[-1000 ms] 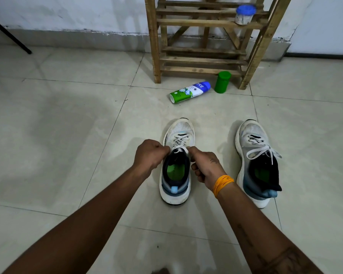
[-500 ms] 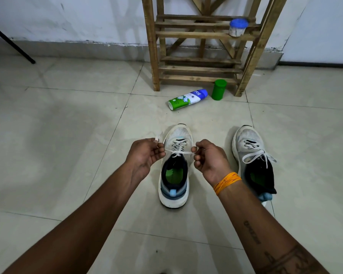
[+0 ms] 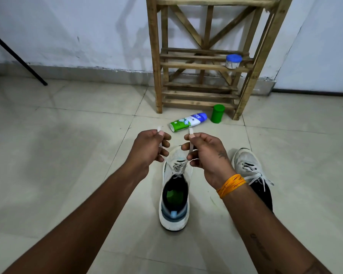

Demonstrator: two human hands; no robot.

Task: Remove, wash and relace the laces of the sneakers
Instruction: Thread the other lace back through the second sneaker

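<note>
On the floor tiles (image 3: 57, 155) at six o'clock, nearest us, stands the left sneaker (image 3: 174, 194), heel toward us, its lace (image 3: 183, 167) still threaded through the lower eyelets. Just above its toe we hold both lace ends raised: the left hand (image 3: 149, 149) pinches one end between thumb and curled fingers, the right hand (image 3: 206, 153) pinches the other, and the strand from the right hand runs down to the eyelets. At three o'clock the second sneaker (image 3: 248, 167), partly hidden behind our right forearm, lies with its lace tied or loosely bunched; we cannot tell which.

We judge we are at the removal step, the knot on the near sneaker undone and its unthreading barely begun. Next we would need to draw each end back out through the eyelets, row by row, keeping the sneaker from lifting.

Farther off at twelve o'clock lies a green-and-blue spray can (image 3: 188, 121) on its side, a green cap (image 3: 217, 113) beside it, then the wooden rack (image 3: 202, 56) bearing a blue-lidded jar (image 3: 233, 61).
</note>
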